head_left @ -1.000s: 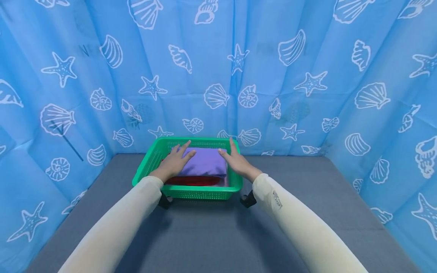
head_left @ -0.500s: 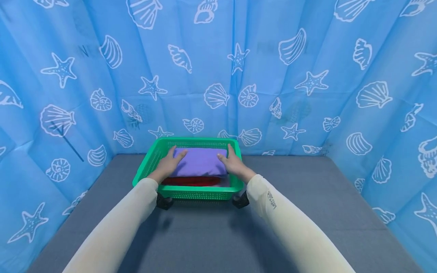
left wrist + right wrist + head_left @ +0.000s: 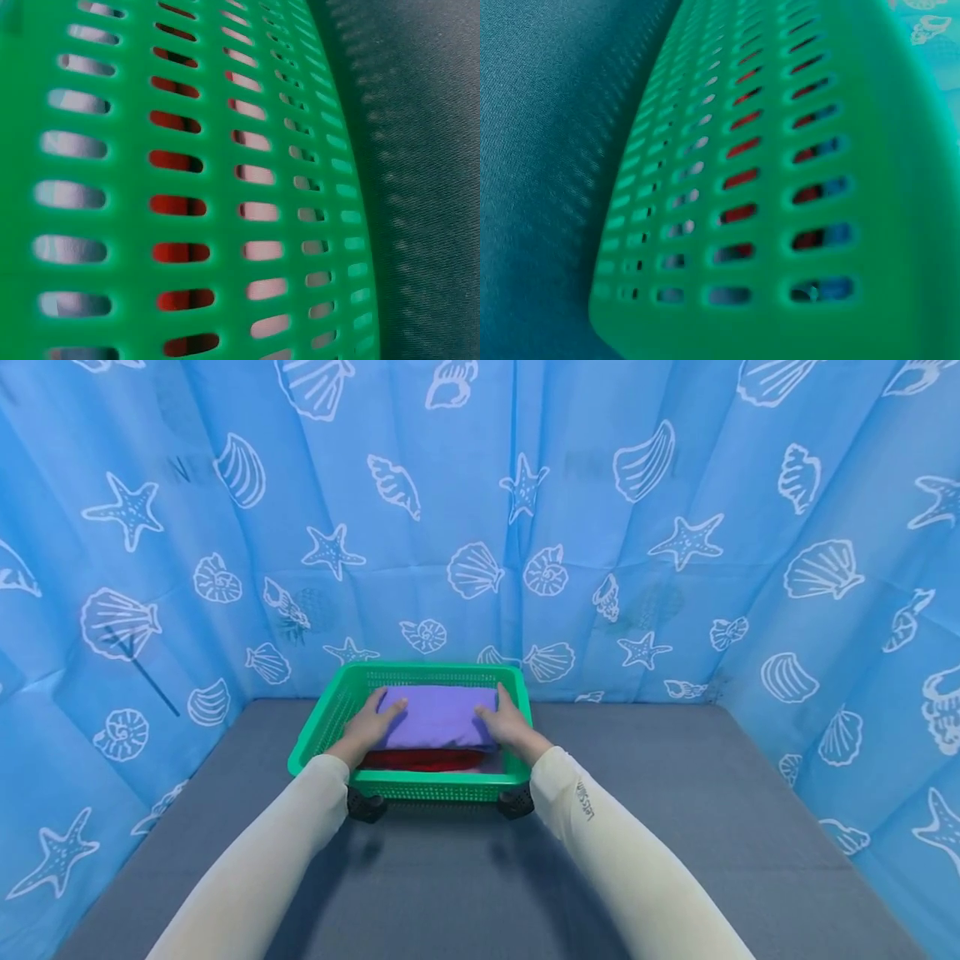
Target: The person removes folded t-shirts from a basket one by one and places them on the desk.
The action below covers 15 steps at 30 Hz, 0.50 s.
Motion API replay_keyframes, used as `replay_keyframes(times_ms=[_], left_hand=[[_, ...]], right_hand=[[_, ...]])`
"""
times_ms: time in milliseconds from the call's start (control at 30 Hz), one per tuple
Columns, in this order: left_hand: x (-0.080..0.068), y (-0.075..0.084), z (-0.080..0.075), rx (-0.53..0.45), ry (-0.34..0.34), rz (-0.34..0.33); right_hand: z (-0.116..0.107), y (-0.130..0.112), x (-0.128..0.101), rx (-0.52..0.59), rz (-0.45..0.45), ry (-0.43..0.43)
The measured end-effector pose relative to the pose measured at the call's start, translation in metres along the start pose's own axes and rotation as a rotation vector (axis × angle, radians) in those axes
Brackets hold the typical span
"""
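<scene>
Both left hand (image 3: 367, 725) and right hand (image 3: 510, 723) have a pinching grip on the sides of a folded purple cloth (image 3: 438, 718), thumbs on top. It's sitting on red fabric (image 3: 423, 760) in a green basket (image 3: 438, 791). Right sleeve (image 3: 607, 839) reads "LetsSlim", I think. Gray desk (image 3: 450, 885), blue seashell curtains (image 3: 465, 502) behind and either side.

Purple cloth (image 3: 438, 718), green basket (image 3: 442, 787), shell-patterned curtain (image 3: 480, 522)

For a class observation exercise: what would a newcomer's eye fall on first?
Probably the bright green basket on the grey surface, with purple cloth above red cloth inside. The left grip and right grip are at the purple cloth's sides. Behind, a blue curtain bears white shells.
</scene>
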<state>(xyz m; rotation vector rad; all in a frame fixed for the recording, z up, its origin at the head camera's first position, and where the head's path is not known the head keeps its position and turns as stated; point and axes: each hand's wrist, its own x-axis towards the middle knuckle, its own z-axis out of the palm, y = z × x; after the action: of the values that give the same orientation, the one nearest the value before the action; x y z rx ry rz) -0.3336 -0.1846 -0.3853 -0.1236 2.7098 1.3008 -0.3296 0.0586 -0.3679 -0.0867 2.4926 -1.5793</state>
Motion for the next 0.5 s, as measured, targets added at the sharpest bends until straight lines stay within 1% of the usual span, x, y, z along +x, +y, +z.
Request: replay_keyframes(times_ms=[133, 267, 367, 500], left_hand=[[0.003, 0.0, -0.001, -0.063, -0.015, 0.015], [0.005, -0.001, -0.003, -0.13, -0.009, 0.026], [0.005, -0.002, -0.004, -0.158, -0.016, 0.023], [0.006, -0.004, -0.004, -0.187, -0.023, 0.019]], right_hand=[[0.006, 0.001, 0.003, 0.003, -0.031, 0.036], [0.011, 0.005, 0.005, -0.006, -0.056, 0.04], [0.015, 0.01, 0.006, -0.006, -0.055, 0.035], [0.019, 0.014, 0.01, 0.029, -0.042, 0.06]])
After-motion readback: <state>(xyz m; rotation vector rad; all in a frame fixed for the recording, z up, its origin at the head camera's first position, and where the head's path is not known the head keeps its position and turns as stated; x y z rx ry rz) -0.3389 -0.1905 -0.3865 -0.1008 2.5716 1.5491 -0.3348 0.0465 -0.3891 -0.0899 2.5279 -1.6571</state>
